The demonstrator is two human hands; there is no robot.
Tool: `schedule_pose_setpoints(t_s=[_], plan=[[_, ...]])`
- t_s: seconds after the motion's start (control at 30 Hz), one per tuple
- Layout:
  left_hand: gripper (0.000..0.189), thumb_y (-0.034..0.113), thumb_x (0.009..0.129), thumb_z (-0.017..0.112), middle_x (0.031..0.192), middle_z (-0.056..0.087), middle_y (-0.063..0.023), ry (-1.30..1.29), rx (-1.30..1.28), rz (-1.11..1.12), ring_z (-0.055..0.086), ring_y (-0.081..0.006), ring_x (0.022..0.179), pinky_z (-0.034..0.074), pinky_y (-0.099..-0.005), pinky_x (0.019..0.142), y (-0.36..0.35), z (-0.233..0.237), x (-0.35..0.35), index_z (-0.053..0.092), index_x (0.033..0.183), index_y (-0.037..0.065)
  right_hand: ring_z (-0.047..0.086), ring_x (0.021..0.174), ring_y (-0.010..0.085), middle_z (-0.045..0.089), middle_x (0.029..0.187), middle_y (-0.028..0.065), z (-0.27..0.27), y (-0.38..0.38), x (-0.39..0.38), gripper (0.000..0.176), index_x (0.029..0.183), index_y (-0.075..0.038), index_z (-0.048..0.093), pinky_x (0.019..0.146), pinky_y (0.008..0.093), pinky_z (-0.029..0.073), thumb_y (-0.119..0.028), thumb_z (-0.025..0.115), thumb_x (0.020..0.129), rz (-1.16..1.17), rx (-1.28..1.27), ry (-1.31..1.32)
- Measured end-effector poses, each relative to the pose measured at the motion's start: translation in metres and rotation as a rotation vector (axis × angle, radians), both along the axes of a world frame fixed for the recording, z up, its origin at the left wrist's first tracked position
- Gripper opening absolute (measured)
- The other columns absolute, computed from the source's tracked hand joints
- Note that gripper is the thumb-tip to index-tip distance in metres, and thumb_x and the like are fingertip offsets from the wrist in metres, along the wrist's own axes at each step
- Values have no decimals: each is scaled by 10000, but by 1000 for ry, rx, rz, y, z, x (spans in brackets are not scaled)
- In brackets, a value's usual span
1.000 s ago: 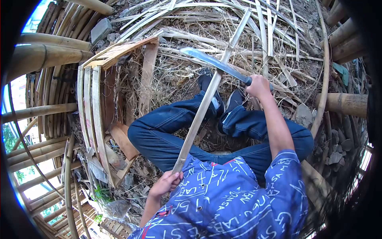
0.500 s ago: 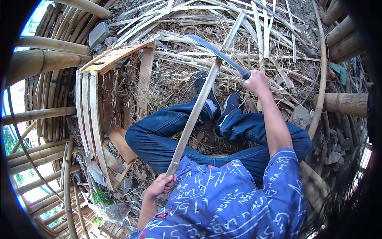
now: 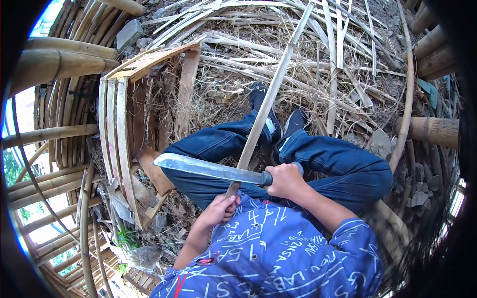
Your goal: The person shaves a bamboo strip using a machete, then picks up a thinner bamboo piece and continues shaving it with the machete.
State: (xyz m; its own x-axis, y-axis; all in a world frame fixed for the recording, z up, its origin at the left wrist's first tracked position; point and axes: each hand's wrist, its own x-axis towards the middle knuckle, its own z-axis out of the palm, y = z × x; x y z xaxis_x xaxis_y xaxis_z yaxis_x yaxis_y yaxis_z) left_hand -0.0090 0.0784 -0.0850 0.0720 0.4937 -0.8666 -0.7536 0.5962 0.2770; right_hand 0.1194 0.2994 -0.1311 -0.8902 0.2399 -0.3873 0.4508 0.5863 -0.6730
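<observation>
My right hand [image 3: 286, 181] is wrapped round the dark handle of a machete [image 3: 208, 168], whose broad blade points left over my knee. The blade crosses a long bamboo strip [image 3: 267, 107] close above its near end. My left hand [image 3: 221, 209] grips that near end at my waist, and its fingers are curled round it. From there the strip slants up and away between my legs, past my dark shoes, to the scattered strips on the ground.
A wooden crate [image 3: 118, 124] lies at my left beside a bamboo pole fence [image 3: 64, 62]. Many split strips [image 3: 238, 43] and dry shavings [image 3: 208, 102] cover the ground ahead. A thick bamboo pole [image 3: 431, 131] and stones [image 3: 380, 144] are on the right.
My right hand has drawn the machete from far along the strip back towards my body, near my left hand. My left hand has shifted slightly right and up, still holding the strip.
</observation>
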Motion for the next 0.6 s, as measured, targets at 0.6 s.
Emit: schedule_pose_setpoints(t_s=[0.6], plan=[[210,248,1003,399,606,311,90,125,-21,-78,226,-11,448,175,-196,387,-25,20,3,488,948,65,669,835,351,684,831,185,-55,132,-29,248,844,-76,693,774,456,531,-218,657,643,-301,362,-155]])
